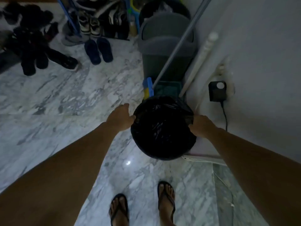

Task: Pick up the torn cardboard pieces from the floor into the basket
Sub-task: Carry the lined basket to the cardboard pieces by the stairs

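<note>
Standing on the marble floor [68, 101] by the wall, the person grasps the basket [162, 129], lined with a black bag, at opposite rim sides: left hand [121, 117] curled on the left rim, right hand [201, 126] clenched on the right rim. No writing can be read anywhere. Behind the basket stand a grey bin [164, 46], a mop [177, 44] and a white pole [198, 62]; shoes [97, 49] crowd the floor's far left. A black adapter [217, 91] sits on the wall. No cardboard pieces are in view.
</note>
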Available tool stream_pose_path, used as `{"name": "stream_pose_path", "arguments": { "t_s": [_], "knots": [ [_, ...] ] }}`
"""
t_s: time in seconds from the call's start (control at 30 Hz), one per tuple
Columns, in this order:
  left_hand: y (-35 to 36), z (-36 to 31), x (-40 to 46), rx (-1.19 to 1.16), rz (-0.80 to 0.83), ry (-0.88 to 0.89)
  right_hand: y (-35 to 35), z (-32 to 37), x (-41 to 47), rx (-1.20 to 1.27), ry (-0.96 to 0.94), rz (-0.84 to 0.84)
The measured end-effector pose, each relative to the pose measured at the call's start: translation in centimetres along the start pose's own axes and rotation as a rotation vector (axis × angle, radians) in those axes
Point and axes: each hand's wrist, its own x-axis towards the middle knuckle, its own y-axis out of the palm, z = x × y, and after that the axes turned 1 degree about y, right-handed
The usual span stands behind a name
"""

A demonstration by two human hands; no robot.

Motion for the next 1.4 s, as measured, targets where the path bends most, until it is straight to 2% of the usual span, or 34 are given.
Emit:
{"name": "stream_pose_path", "arguments": {
  "t_s": [0.17,0.37,0.5,0.63,0.87,1.03,1.13,1.23,1.4],
  "knots": [
    [4.8,1.8,2.6,-0.014,0.059,-0.097,3.9,-1.7,4.1,0.073,0.115,0.019],
    [9.4,3.9,5.3,-0.092,0.038,-0.17,8.2,-3.4,7.4,0.259,0.293,-0.029],
    [11.0,4.1,5.9,-0.171,0.065,-0.201,10.2,-3.6,7.8,0.379,0.284,-0.168],
    [11.2,4.9,5.9,-0.221,0.002,-0.235,10.7,-3.4,7.2,0.367,0.246,-0.228],
    [5.2,5.4,0.5,-0.274,-0.042,-0.29,6.6,0.6,3.5,0.343,0.186,-0.18],
    [-1.6,5.8,-5.1,-0.345,-0.157,-0.371,1.6,5.5,-1.0,0.362,0.122,-0.214],
    [-5.9,5.6,-9.1,-0.4,-0.268,-0.433,-1.8,9.1,-4.4,0.339,0.088,-0.255],
    [-9.8,5.6,-13.1,-0.482,-0.438,-0.5,-4.9,12.6,-7.7,0.266,-0.031,-0.371],
    [-15.6,6.4,-19.5,-0.463,-0.72,-0.61,-10.4,19.3,-13.5,0.082,-0.191,-0.472]
  ]
}}
